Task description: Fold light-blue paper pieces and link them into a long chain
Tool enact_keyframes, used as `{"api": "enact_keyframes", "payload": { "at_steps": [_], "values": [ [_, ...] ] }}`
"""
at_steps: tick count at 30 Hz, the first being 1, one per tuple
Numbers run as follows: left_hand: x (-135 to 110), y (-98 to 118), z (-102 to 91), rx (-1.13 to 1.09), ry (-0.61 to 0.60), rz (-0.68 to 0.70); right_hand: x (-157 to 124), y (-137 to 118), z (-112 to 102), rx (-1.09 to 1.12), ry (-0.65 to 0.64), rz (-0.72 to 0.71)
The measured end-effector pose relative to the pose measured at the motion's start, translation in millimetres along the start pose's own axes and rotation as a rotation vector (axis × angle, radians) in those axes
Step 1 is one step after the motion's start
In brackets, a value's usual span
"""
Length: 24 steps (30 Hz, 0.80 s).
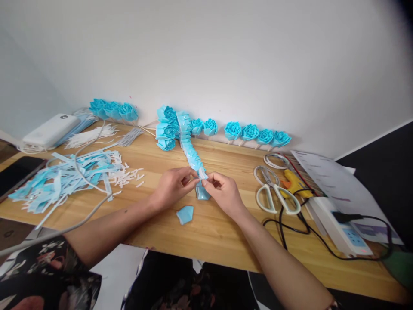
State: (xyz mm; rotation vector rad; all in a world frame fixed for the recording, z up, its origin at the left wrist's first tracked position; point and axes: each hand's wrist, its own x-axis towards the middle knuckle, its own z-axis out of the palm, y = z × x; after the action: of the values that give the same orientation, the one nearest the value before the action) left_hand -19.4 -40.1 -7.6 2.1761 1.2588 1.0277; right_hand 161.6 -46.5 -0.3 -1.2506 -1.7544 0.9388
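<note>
My left hand (174, 185) and my right hand (224, 193) meet at the middle of the wooden table (226, 232), both pinching the near end of a long chain of folded blue pieces (190, 153). That chain runs back toward the wall. A small folded blue piece (202, 192) hangs under my fingers. Another loose blue piece (185, 214) lies on the table just in front of my hands.
Blue paper roses (256, 133) line the wall, more roses (112, 110) at left. A heap of blue and white strips (64, 176) lies left, beside a white power bank (50, 130). Right: scissors (274, 191), yellow glue gun (295, 183), power strip (342, 228), papers (332, 181).
</note>
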Motion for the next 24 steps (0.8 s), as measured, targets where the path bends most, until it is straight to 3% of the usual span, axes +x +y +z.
{"api": "enact_keyframes", "payload": {
  "at_steps": [13,24],
  "values": [
    [-1.8,5.0,-0.4,0.034,-0.043,0.001,-2.1,5.1,3.7,-0.218,0.073,-0.183],
    [-2.6,5.5,-1.2,-0.034,-0.028,0.025,-1.9,5.2,3.4,-0.150,0.053,-0.143]
  ]
}}
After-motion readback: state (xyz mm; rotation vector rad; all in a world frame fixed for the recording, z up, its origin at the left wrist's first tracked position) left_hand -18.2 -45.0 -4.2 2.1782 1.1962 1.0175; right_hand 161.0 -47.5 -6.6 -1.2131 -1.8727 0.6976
